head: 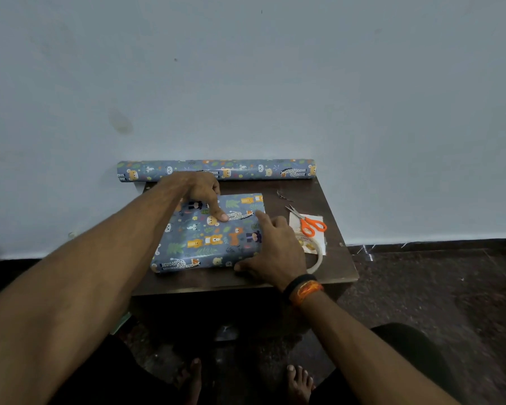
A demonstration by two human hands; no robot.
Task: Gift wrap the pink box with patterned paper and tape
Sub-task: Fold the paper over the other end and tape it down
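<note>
Now both hands press flat-fingered on the wrapped box (208,235) (left hand (200,190) atop, right hand (272,252) at its right edge).

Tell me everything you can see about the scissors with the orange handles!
The scissors have bright orange loop handles and thin silver blades. They lie flat, nearly closed, on a white sheet on the right side of the dark brown table, blades pointing away toward the wall. A clear tape roll sits just nearer. No hand touches them.
</note>
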